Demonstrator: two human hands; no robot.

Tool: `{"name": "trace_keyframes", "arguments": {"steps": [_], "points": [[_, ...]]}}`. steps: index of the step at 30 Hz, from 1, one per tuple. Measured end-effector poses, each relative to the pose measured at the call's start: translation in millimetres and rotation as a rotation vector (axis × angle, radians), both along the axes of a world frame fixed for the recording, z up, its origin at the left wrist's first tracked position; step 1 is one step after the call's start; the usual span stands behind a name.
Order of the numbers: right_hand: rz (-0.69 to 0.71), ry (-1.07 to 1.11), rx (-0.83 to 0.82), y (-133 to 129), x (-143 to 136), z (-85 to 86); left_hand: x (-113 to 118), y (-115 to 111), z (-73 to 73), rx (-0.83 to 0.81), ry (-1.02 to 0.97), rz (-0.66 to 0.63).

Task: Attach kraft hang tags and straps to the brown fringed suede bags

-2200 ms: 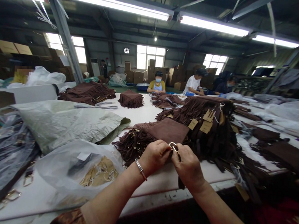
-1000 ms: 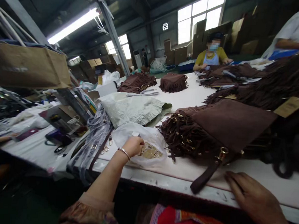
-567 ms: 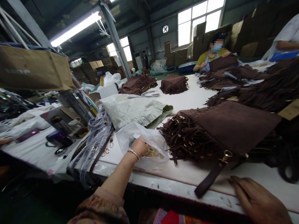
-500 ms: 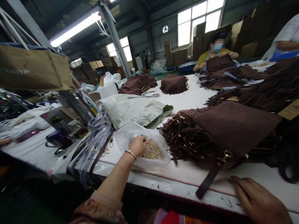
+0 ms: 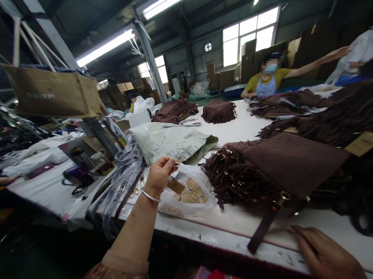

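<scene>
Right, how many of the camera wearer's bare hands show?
2: the left hand holds a rectangular tan card tag at the translucent white plastic bag; the right hand is at the front edge of the white table.

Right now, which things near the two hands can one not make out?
In the head view:
Tag below the left hand: any print, too small to read.
Right hand: palm side, hidden by its own back; wrist end, cut off by the lower right corner.
Plastic bag: whatever lies beneath the top tags, covered by them.
</scene>
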State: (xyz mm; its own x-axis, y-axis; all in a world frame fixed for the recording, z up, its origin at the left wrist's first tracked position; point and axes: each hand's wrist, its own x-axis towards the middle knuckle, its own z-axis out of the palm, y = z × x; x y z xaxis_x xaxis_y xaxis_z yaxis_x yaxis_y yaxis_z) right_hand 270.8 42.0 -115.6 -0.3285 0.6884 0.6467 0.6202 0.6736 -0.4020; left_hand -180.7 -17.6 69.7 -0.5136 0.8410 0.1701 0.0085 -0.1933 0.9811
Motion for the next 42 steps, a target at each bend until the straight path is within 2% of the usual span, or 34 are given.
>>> {"name": "trace_keyframes", "arguments": {"steps": [2, 3, 5, 6, 10, 13, 16, 20, 22, 24, 26, 28, 30, 31, 33, 35, 38, 42], "points": [[-0.021, 0.029, -0.039, -1, 3, 6.1, 18, -1, 7.4, 0.013, -0.136, -0.069], [-0.071, 0.066, -0.066, -3, 3, 14.7, 29, -2, 10.7, 0.013, -0.190, -0.114], [-0.173, 0.151, -0.114, -12, -3, 42.9, 56, -4, 14.9, 0.005, -0.262, -0.223], [-0.161, 0.178, -0.116, -18, -10, 60.8, 71, -4, 15.3, 0.000, -0.283, -0.283], [0.103, 0.257, -0.086, -41, -48, 130.8, 139, 1, 7.8, -0.095, -0.321, -0.527], [0.234, 0.259, -0.152, -48, -69, 156.7, 182, 5, -2.2, -0.199, -0.342, -0.705], [0.229, 0.285, -0.208, -49, -69, 159.2, 208, 8, -11.8, -0.257, -0.341, -0.840], [0.146, 0.380, -0.303, -50, -50, 152.4, 223, 8, -26.2, -0.281, -0.328, -0.979], [0.105, 0.479, -0.419, -47, -42, 150.6, 227, 6, -36.8, -0.322, -0.272, -1.010], [0.095, 0.687, -0.554, -41, -38, 150.0, 232, 1, -50.8, -0.355, -0.154, -1.005], [0.150, 0.982, -0.704, -36, -39, 149.9, 238, -4, -66.3, -0.370, -0.046, -0.985], [0.276, 1.225, -0.867, -34, -43, 149.5, 243, -10, -78.9, -0.363, 0.030, -0.982], [0.397, 1.313, -1.012, -35, -48, 147.7, 244, -15, -83.7, -0.350, 0.138, -0.995], [0.413, 1.298, -1.044, -36, -50, 146.3, 242, -16, -82.5, -0.323, 0.212, -0.981], [0.357, 1.150, -1.022, -39, -52, 143.4, 238, -16, -74.7, -0.226, 0.327, -0.896], [0.277, 0.898, -0.945, -42, -54, 141.8, 232, -12, -63.6, -0.141, 0.308, -0.803], [0.284, 0.599, -0.889, -45, -55, 141.4, 226, -2, -50.9, -0.117, 0.200, -0.753], [0.240, 0.481, -0.838, -46, -55, 136.5, 228, 6, -46.3, -0.130, 0.306, -0.609]]}}
